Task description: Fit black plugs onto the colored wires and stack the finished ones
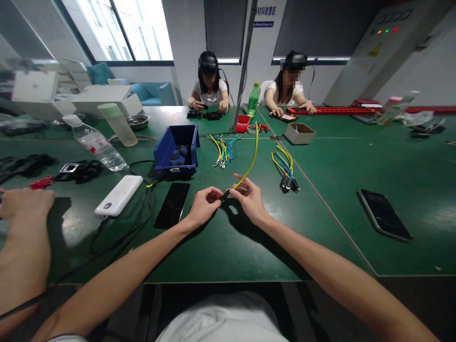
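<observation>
left hand [204,208] pinches a small black piece [225,194], right hand [252,202] grips its slender, upward-curving yellow wire [255,154].

The head-worn camera looks forward and down at nearby hands [204,207]

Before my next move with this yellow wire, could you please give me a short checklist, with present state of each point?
1. Left hand holds the black piece: ok.
2. Right hand holds the yellow wire near its lower end: ok.
3. Wire fully seated in the piece: cannot tell; fingers hide the joint.
4. Black parts in the blue bin: ok, several visible.
5. Dark phone well away from the hands: not ok, it lies beside the left one.
</observation>
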The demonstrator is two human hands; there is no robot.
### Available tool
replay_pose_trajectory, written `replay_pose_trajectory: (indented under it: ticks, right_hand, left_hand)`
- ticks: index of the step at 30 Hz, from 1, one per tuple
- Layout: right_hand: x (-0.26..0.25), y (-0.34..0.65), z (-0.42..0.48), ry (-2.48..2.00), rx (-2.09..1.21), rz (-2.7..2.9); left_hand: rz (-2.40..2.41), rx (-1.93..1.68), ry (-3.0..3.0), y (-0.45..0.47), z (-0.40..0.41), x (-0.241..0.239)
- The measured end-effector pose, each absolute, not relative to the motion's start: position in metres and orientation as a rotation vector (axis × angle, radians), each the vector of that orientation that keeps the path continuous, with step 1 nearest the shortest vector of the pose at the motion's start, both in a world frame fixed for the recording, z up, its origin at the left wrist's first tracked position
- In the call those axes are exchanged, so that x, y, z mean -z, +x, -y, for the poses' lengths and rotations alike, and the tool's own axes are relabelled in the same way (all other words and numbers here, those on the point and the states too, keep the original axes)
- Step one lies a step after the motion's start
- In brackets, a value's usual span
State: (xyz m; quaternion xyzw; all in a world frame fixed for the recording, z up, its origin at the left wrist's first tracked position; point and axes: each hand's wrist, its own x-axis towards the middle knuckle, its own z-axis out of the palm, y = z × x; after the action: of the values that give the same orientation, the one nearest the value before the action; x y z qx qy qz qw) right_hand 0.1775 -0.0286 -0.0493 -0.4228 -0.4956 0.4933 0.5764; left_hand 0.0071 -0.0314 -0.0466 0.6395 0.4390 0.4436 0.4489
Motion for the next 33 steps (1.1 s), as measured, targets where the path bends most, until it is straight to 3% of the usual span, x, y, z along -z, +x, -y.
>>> replay_pose_trajectory:
  ticks: [11,21,33]
  right_hand:
    - [0.033,0.187,0.029,-1.023,-1.008,1.163]
    - [0.023,0.225,0.007,-1.097,-0.825,1.187]
    - [0.034,0.256,-0.022,-1.239,-0.684,1.22]
  left_hand:
    - [-1.248,-1.174,1.84,0.023,0.027,0.031]
    - [-1.701,-1.776,1.981,-0.015,-0.054,-0.016]
    - [-1.988,-1.211,2.163,-0.074,-0.15,-0.003]
